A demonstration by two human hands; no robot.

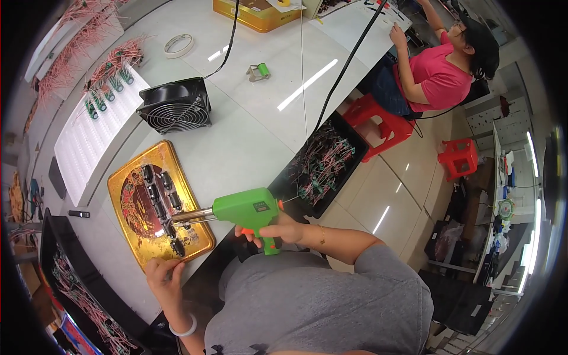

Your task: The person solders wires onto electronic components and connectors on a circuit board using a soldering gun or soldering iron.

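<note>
My right hand (278, 231) is wrapped round the grip of a green soldering gun (245, 205) with an orange trigger. Its metal tip points left, over a golden tin lid (204, 239) lying on the table. On the lid sit several small black cylindrical parts (155, 196) in rough rows. The tip is close to the lower ones, but whether it touches them I cannot tell. My left hand (164, 279) is at the near edge of the lid, thumb and fingers pinched together. What they hold, if anything, is too small to make out.
A black fan (176, 106) stands beyond the lid, near a white ridged panel (97, 142) with green-and-pink wired parts. Black bins of wired parts stand right (357, 148) and lower left (59, 236). A tape roll (178, 46) lies farther back. A co-worker (441, 80) sits far right.
</note>
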